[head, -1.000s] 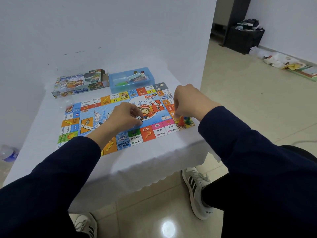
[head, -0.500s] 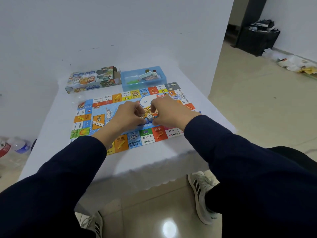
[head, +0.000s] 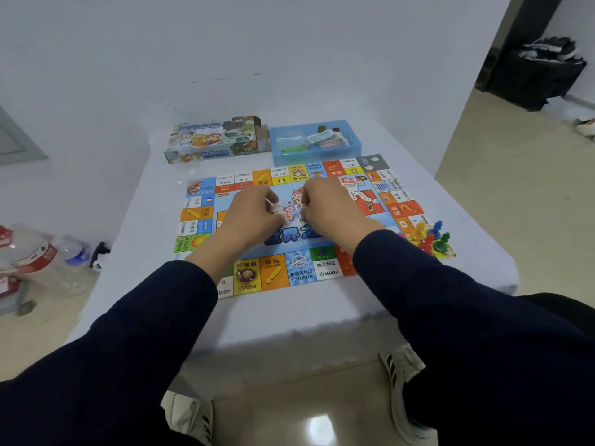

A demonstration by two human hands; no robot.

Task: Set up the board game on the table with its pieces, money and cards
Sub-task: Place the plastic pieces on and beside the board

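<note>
On the white-draped table [head: 322,313] the game board [head: 299,272] lies flat and unfolded, so the first step looks done. Four coloured pawns [head: 429,238] stand bunched at the board's near right corner, touching or nearly so. Over the board's middle both hands work close together: the left hand [head: 254,217] has its fingers curled and pinches a small white piece, probably a die [head: 273,209], at its fingertips, while the right hand [head: 328,206] is curled likewise round something small and pale that is too hidden to name. The two sets of fingertips are just apart, low over the centre picture.

Money and cards seem still to be dealt with: a stack of notes or cards [head: 326,140] sits in the blue plastic tray [head: 280,156] just beyond the board's far edge, with green bits beside it. The game box [head: 212,141] lies open-ended left of the tray. Plastic bottles [head: 72,252] stand on the floor at left.
</note>
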